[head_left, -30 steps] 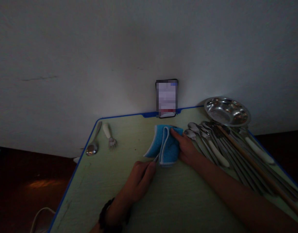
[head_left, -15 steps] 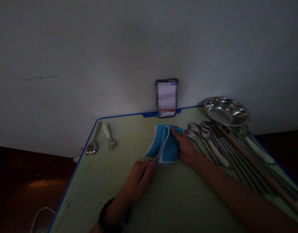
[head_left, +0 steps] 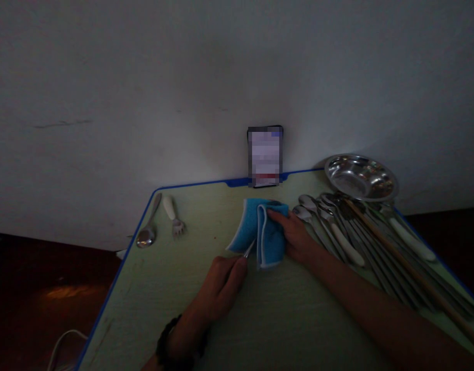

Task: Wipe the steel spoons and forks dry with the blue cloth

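My left hand (head_left: 223, 283) is closed around the thin handle of a piece of metal cutlery (head_left: 251, 249). The far part of that piece runs into the folds of a blue cloth (head_left: 273, 239) with pale edging, so its kind is hidden. My right hand (head_left: 297, 234) grips the cloth from the right, thumb on top, with the cloth folded around the metal. Beside the right hand and forearm lies a row of spoons (head_left: 307, 201) and other cutlery. On the left of the table, apart from both hands, are a spoon (head_left: 146, 237) and a small white-handled fork (head_left: 174, 219).
A phone (head_left: 265, 157) with a blurred screen leans on the wall at the table's back edge. A shiny metal bowl (head_left: 360, 178) stands at the back right. Wooden chopsticks (head_left: 391, 247) lie among the cutlery. The pale green table (head_left: 175, 278) has a blue rim.
The folded front of the cloth has shifted slightly, showing a bit more of the metal handle. My right thumb has moved a little left; my left hand has stayed nearly still.
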`<state>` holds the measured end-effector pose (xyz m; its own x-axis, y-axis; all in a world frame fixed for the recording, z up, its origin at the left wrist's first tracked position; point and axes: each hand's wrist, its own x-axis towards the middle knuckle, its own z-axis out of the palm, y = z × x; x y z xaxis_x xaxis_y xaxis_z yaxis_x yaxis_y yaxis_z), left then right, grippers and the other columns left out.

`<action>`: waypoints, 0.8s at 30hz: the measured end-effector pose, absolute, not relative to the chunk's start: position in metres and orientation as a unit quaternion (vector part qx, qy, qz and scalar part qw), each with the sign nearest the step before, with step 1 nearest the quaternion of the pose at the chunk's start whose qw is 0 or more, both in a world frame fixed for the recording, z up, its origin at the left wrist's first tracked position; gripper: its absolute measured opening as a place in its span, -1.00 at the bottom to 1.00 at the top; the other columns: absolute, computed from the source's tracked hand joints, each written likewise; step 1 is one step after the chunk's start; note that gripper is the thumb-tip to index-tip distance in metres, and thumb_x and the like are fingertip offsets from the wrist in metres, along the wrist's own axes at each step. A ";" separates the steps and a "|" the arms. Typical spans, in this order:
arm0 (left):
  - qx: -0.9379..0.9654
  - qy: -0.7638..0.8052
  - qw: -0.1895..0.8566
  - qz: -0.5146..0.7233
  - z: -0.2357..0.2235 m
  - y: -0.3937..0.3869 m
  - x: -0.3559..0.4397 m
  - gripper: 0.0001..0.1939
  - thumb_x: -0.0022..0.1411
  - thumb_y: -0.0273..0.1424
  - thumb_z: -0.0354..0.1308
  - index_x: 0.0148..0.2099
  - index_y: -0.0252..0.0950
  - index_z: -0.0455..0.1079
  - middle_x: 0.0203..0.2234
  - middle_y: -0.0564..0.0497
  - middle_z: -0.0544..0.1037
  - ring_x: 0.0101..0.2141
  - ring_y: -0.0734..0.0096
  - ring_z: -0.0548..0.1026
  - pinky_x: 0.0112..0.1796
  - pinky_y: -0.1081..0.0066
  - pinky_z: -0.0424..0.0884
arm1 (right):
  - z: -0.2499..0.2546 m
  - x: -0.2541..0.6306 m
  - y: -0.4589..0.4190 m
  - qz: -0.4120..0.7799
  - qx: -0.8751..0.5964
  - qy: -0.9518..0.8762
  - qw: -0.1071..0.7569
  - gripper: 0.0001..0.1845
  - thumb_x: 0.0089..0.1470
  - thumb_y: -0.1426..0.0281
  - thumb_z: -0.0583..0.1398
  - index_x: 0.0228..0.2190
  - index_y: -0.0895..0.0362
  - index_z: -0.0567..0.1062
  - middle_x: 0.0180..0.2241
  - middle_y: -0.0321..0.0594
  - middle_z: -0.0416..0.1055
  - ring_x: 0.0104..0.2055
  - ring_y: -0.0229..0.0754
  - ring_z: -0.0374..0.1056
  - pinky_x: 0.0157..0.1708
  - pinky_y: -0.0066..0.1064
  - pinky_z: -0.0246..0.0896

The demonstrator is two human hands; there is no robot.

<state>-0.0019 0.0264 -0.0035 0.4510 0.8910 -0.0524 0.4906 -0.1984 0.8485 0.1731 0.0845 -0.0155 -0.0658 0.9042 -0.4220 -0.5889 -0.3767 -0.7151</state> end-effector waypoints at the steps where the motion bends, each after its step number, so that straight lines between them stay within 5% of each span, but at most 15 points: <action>1: 0.739 0.467 0.424 0.236 -0.003 0.027 -0.002 -0.59 0.31 -0.32 -0.22 -0.59 -0.29 0.09 -0.72 0.16 0.14 -0.65 0.57 0.17 -0.55 0.48 0.09 | -0.015 0.174 0.084 0.707 -0.436 -0.181 0.526 -0.71 -0.27 0.35 0.33 -0.38 0.05 0.46 -0.47 -0.37 0.51 -0.36 -0.17 0.43 -0.28 -0.30 0.33; 16: 0.723 0.467 0.452 0.236 -0.002 0.024 -0.001 -0.59 0.32 -0.31 -0.23 -0.58 -0.28 0.09 -0.71 0.14 0.16 -0.64 0.55 0.19 -0.53 0.48 0.11 | -0.015 0.169 0.084 0.696 -0.431 -0.157 0.552 -0.72 -0.19 0.11 0.27 -0.44 0.00 0.46 -0.48 -0.37 0.51 -0.22 -0.11 0.41 -0.21 -0.25 0.30; 24: 0.722 0.464 0.457 0.235 -0.002 0.026 -0.001 -0.55 0.32 -0.28 -0.25 -0.61 -0.29 0.07 -0.73 0.15 0.15 -0.67 0.57 0.17 -0.55 0.48 0.11 | -0.016 0.170 0.084 0.710 -0.423 -0.176 0.535 -0.78 -0.19 0.19 0.29 -0.46 0.02 0.48 -0.50 -0.39 0.49 -0.32 -0.17 0.42 -0.25 -0.30 0.29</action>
